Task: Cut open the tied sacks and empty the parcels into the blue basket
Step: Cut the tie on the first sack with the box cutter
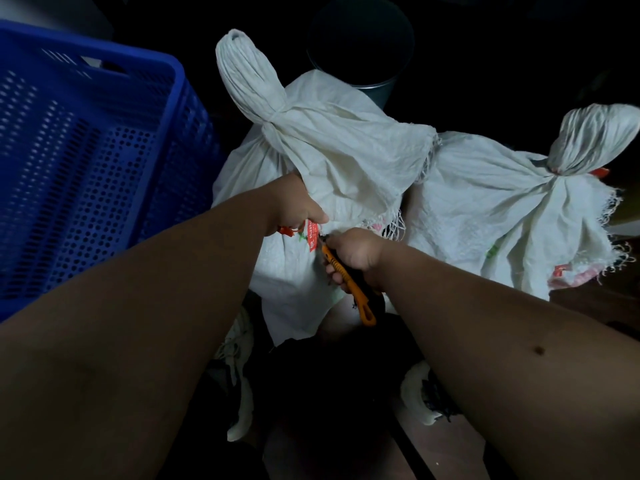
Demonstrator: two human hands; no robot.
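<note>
Basket, blue, waits at nine o'clock; nearest sack dead centre. Our left hand pinches the red tie taut while our right hand grips the orange knife — we should slice away from those fingers.

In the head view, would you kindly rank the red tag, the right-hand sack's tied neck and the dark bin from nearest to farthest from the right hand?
From the right hand:
1. red tag, just left of it.
2. right-hand sack's tied neck, off to the right.
3. dark bin, at the back, behind the sacks.
</note>
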